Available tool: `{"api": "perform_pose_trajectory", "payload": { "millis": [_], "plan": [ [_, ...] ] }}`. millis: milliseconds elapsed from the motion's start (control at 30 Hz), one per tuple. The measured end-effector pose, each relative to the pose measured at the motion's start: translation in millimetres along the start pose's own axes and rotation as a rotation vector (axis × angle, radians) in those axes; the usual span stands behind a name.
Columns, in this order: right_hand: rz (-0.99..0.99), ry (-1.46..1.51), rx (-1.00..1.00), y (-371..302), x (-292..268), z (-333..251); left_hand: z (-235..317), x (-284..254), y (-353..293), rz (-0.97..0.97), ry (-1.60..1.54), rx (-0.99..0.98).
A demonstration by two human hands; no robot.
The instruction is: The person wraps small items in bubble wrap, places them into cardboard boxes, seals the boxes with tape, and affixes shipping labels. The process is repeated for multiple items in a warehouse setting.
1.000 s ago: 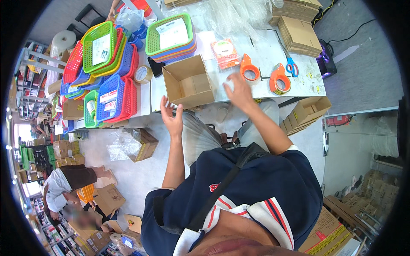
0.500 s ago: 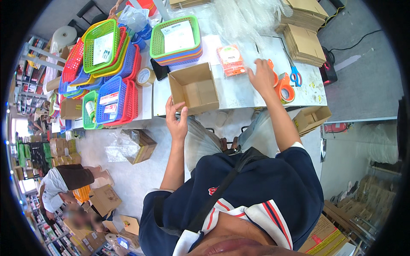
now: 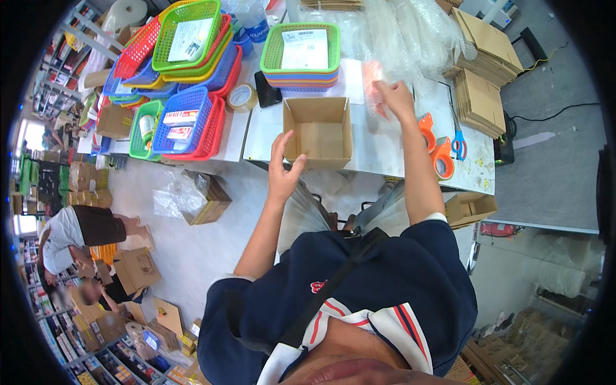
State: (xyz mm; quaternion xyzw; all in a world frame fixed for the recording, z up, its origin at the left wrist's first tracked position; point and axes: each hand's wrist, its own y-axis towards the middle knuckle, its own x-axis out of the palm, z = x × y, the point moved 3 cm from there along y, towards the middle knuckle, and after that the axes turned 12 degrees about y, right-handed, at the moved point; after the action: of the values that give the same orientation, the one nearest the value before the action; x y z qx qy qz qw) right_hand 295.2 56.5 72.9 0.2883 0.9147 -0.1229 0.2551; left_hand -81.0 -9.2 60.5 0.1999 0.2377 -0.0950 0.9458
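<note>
An open cardboard box (image 3: 317, 138) stands upright at the table's front edge, with bare cardboard showing inside. My left hand (image 3: 282, 173) is at its left front corner, fingers and thumb apart, holding nothing; whether the fingertips touch the wall I cannot tell. Right of the box, my right hand (image 3: 396, 101) pinches the edge of an orange-pink packet in clear plastic (image 3: 374, 86), which looks tilted and slightly blurred. Close to my right forearm lie two orange tape dispensers (image 3: 441, 159) and blue-handled scissors (image 3: 459, 146).
Behind the box stands a stack of plastic baskets (image 3: 300, 70) topped by a paper slip. A phone (image 3: 267, 90), a tape roll (image 3: 242, 97) and piled coloured baskets (image 3: 186, 122) are to the left. Bubble wrap (image 3: 410, 38) and flat cartons (image 3: 478, 102) are at the back right. Two people work at lower left.
My right hand has moved onto the packet and gripped it; the packet has turned from lying flat to tilted. My left hand stays by the box. The whole view has shifted somewhat.
</note>
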Motion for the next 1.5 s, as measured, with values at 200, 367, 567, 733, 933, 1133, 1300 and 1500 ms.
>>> {"api": "perform_pose_trajectory", "payload": {
  "millis": [200, 367, 567, 733, 933, 1133, 1300, 1500],
  "plan": [
    [-0.589, 0.899, -0.547, -99.9, -9.3, -114.3, -0.8, 0.4, 5.5, -0.024, -0.032, 0.033],
    [-0.632, 0.032, -0.816, -133.4, 37.9, -120.0, -8.1, 6.0, 3.6, -0.038, -0.168, -0.068],
    [-0.718, -0.597, -0.713, -132.5, 70.7, -95.6, 18.6, 0.2, 9.6, -0.042, -0.026, -0.007],
    [-0.731, -0.803, -0.593, -133.6, 106.0, -86.5, 14.9, 3.7, 10.5, -0.053, -0.031, 0.012],
    [-0.869, -1.020, -0.483, -124.9, 135.1, -65.8, 19.0, 3.5, 9.1, -0.085, -0.025, -0.005],
    [-0.365, -0.303, -0.972, -147.7, 53.4, -104.4, 19.8, 4.2, 8.1, 0.022, -0.184, -0.071],
    [-0.315, 0.120, -0.548, -141.0, 20.8, -67.8, -5.1, 20.9, 4.0, 0.035, -0.206, 0.092],
    [-0.370, 0.043, -0.573, -131.8, 41.6, -77.3, -15.3, 10.8, 11.6, -0.016, -0.088, 0.151]
  ]
}}
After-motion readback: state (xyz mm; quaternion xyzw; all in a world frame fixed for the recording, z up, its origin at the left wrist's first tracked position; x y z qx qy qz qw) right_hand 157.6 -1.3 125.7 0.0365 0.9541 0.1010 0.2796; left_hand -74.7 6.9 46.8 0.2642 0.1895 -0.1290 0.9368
